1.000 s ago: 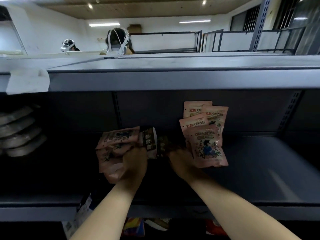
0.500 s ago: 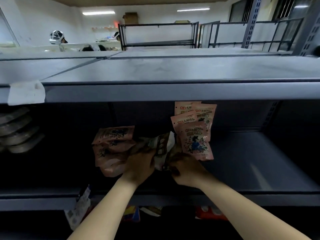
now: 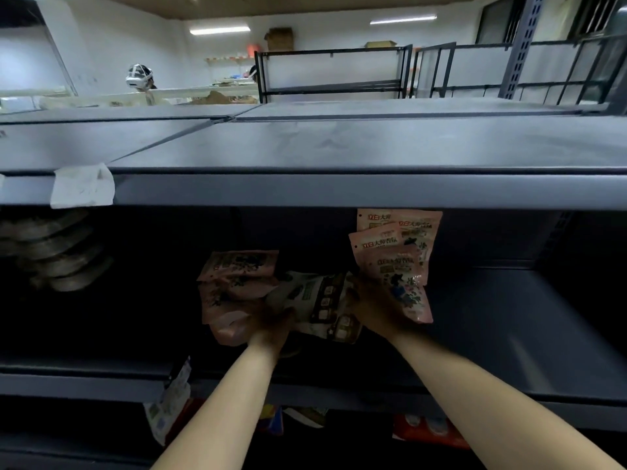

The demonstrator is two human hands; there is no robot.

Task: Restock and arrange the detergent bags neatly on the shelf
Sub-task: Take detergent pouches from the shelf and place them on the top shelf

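Note:
Both my hands reach into the dark grey shelf. Between them is a detergent bag turned back side out, pale with small dark panels. My left hand grips its lower left edge and my right hand holds its right side. A bundle of pink bags lies bunched just left of my left hand. Several pink bags stand upright in an overlapping row behind my right hand, against the shelf's back.
The upper shelf board overhangs the bay, with a white paper tag on its edge. Grey stacked packs fill the left bay. Packages sit on the shelf below. A person with a headset is far behind.
The bag between my hands has turned more flat and face-on, back side out. My right hand shifted from the upright pink row onto this bag. The camera tilted up a little.

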